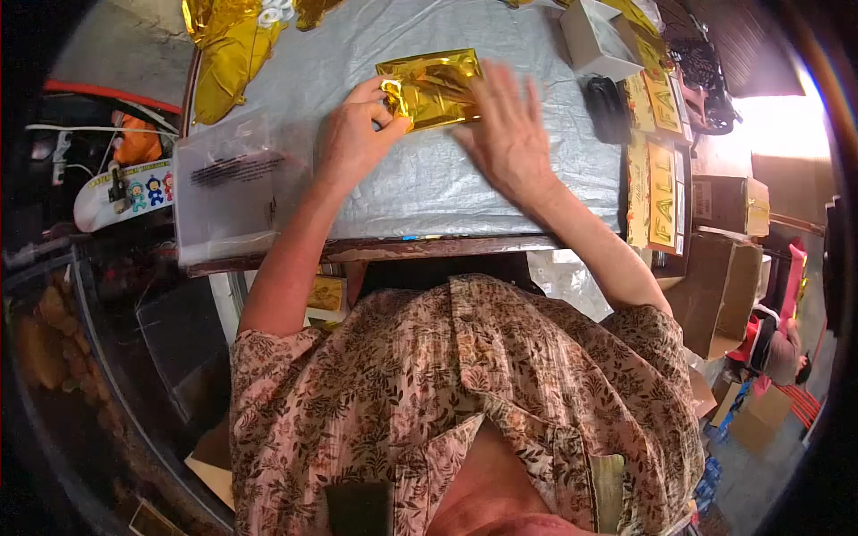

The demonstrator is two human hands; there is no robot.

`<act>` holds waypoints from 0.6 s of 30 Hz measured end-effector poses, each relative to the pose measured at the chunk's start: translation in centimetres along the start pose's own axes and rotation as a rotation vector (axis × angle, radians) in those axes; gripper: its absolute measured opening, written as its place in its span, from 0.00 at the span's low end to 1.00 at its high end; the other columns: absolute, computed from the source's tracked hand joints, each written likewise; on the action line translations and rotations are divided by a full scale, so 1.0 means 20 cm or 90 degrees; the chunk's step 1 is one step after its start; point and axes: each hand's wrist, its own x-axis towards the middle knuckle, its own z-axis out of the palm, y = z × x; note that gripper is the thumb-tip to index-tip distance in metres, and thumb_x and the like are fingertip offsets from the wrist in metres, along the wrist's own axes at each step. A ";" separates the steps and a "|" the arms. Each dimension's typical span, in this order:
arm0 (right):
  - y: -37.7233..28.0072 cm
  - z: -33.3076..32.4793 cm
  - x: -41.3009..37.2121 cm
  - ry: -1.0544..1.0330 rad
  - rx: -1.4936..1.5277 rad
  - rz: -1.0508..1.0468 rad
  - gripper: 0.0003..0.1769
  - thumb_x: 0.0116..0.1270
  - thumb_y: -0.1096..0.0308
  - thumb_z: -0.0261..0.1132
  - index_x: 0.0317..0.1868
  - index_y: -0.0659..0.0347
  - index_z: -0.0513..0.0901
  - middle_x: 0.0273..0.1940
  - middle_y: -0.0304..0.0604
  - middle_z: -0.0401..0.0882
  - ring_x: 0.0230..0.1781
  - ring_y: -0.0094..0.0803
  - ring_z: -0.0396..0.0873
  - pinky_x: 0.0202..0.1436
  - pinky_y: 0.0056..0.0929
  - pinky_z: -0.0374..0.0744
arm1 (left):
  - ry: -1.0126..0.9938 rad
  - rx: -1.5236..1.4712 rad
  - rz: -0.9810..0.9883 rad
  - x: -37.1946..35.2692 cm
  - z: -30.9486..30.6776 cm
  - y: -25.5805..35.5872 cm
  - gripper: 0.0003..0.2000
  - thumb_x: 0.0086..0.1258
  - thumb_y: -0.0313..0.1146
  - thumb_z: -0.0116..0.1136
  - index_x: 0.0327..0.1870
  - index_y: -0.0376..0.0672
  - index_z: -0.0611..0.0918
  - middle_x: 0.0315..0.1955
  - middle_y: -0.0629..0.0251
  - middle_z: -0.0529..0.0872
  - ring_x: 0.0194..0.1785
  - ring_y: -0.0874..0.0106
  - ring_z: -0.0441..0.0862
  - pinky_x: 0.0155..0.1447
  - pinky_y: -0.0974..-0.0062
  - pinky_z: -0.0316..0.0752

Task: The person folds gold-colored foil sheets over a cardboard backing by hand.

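Observation:
A shiny gold foil packet [442, 92], roughly rectangular and creased, lies on the silver-grey covered table [407, 192] in front of me. My left hand [362, 125] grips its crumpled left end between thumb and fingers. At the packet's right end is my right hand [509, 129], palm down, with its fingers stretched out and smeared by motion. Those fingertips overlap the foil's right edge in this view.
A clear plastic bag [223, 210] lies at the table's front left, below more gold foil [228, 71]. On the right stand an open white box [601, 40], a black object [609, 109] and cartons marked FALL [661, 196]. Brown cardboard boxes [722, 281] sit beyond the edge, and a person [782, 344] is farther right.

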 end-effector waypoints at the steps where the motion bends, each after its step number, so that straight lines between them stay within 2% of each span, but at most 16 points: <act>1: -0.03 0.00 0.00 0.002 -0.002 0.004 0.41 0.74 0.46 0.63 0.76 0.64 0.63 0.81 0.52 0.57 0.83 0.48 0.53 0.85 0.56 0.46 | -0.003 0.000 0.004 0.00 0.00 0.00 0.11 0.63 0.31 0.73 0.25 0.34 0.84 0.69 0.54 0.79 0.67 0.60 0.81 0.67 0.67 0.74; 3: -0.09 0.01 0.02 -0.090 -0.004 -0.132 0.44 0.75 0.39 0.56 0.79 0.64 0.60 0.82 0.52 0.55 0.84 0.47 0.50 0.85 0.53 0.43 | 0.013 -0.006 0.028 0.00 0.00 0.00 0.12 0.62 0.34 0.72 0.25 0.34 0.86 0.67 0.56 0.81 0.62 0.58 0.84 0.62 0.68 0.78; 4: -0.11 0.01 0.04 -0.092 0.010 -0.165 0.46 0.76 0.36 0.53 0.79 0.65 0.59 0.81 0.53 0.55 0.84 0.47 0.51 0.85 0.52 0.46 | 0.008 -0.007 0.034 0.00 0.00 0.01 0.12 0.62 0.34 0.72 0.25 0.34 0.86 0.67 0.56 0.81 0.62 0.58 0.84 0.62 0.68 0.78; 6: -0.12 0.06 0.04 -0.090 0.016 -0.158 0.47 0.75 0.36 0.54 0.79 0.66 0.59 0.81 0.53 0.56 0.83 0.48 0.52 0.85 0.51 0.48 | -0.011 -0.018 -0.018 0.00 -0.01 0.03 0.12 0.63 0.31 0.73 0.25 0.34 0.84 0.68 0.55 0.79 0.65 0.60 0.82 0.65 0.67 0.76; 8: -0.10 0.10 0.03 -0.081 0.017 -0.149 0.48 0.74 0.35 0.54 0.78 0.68 0.60 0.79 0.54 0.59 0.81 0.49 0.55 0.84 0.51 0.52 | -0.016 -0.016 -0.007 0.00 -0.01 0.03 0.12 0.63 0.31 0.73 0.25 0.34 0.84 0.68 0.55 0.80 0.65 0.59 0.82 0.65 0.67 0.76; 13: -0.09 0.14 0.01 -0.082 0.027 -0.106 0.48 0.74 0.35 0.55 0.78 0.68 0.61 0.78 0.55 0.60 0.81 0.50 0.56 0.83 0.52 0.53 | -0.007 -0.033 -0.002 -0.01 -0.01 0.03 0.12 0.64 0.31 0.73 0.25 0.34 0.84 0.68 0.53 0.80 0.66 0.59 0.82 0.65 0.67 0.76; 16: -0.08 0.15 0.01 -0.090 0.017 -0.109 0.48 0.74 0.33 0.54 0.77 0.68 0.62 0.78 0.55 0.61 0.80 0.51 0.57 0.83 0.53 0.52 | 0.036 -0.004 0.015 -0.02 0.00 -0.01 0.12 0.60 0.32 0.75 0.24 0.33 0.85 0.64 0.51 0.82 0.61 0.58 0.85 0.62 0.68 0.79; 18: -0.08 0.15 0.02 -0.100 0.005 -0.106 0.48 0.74 0.32 0.52 0.77 0.67 0.63 0.78 0.54 0.61 0.80 0.52 0.57 0.83 0.54 0.51 | 0.031 -0.001 0.076 -0.03 -0.01 -0.03 0.12 0.59 0.34 0.77 0.33 0.35 0.87 0.67 0.51 0.80 0.62 0.57 0.84 0.61 0.64 0.79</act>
